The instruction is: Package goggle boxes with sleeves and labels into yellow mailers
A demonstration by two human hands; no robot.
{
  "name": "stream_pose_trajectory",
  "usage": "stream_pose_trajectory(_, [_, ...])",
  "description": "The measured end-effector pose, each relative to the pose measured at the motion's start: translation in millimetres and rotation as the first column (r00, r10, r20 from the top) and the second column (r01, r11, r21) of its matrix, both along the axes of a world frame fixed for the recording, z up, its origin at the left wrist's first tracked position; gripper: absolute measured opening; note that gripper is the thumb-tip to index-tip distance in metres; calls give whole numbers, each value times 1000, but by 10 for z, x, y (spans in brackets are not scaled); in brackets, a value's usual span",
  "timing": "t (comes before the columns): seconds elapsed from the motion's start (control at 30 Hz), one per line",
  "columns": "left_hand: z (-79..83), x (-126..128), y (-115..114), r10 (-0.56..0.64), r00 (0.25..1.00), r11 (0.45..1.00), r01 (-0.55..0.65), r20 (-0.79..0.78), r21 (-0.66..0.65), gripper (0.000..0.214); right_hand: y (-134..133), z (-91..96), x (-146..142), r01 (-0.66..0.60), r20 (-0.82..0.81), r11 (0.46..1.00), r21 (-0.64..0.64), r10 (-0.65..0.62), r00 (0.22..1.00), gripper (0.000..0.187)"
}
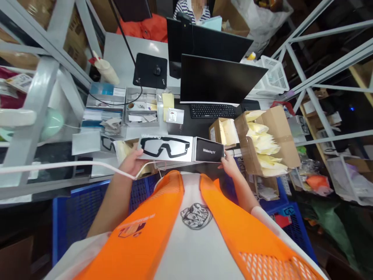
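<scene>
I hold a long silver box [166, 148] printed with black goggles, level in front of my chest. A black inner box [209, 150] with white lettering sticks out of its right end. My left hand [132, 162] grips the silver sleeve's left end, fingers wrapped under it. My right hand [229, 163] pinches the black box's right end. A white cable [58, 166] runs across my left forearm.
Behind the box lie a black keyboard [212, 111] and two dark monitors [217, 79]. Open cartons of yellow pouches [264, 142] stand at right. Grey trays [141, 107] sit at left. Blue crates [75, 216] are below. A person in a striped shirt [190, 9] sits opposite.
</scene>
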State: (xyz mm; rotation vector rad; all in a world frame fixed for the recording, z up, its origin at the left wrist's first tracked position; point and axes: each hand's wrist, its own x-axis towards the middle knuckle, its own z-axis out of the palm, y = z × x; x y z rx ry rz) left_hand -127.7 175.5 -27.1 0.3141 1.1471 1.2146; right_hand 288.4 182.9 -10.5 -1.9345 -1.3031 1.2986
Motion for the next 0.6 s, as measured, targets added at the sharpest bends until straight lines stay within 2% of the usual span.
stream_pose_trajectory(0.13, [-192, -24, -68, -19, 999, 999, 20, -30, 44, 58, -76, 210, -4, -14, 242, 1000, 26, 7, 970, 55])
stream_pose_trajectory(0.23, [-291, -63, -120, -12, 1000, 998, 13, -23, 66, 58, -101, 364, -3, -86, 398, 994, 61, 55, 916, 49])
stream_pose_trajectory(0.4, [-237, -174, -252, 20, 1000, 997, -19, -15, 80, 63, -98, 543, -135, -228, 556, 971, 65, 155, 816, 55])
stream_pose_trajectory(0.5, [-188, -228, -363, 61, 998, 994, -58, -31, 93, 63, -53, 549, -216, -284, 580, 957, 62, 197, 791, 58])
stream_pose_trajectory(0.6, [-226, -202, -457, 119, 992, 990, -114, -49, 88, 63, 26, 439, -281, -258, 418, 956, 143, 178, 891, 54])
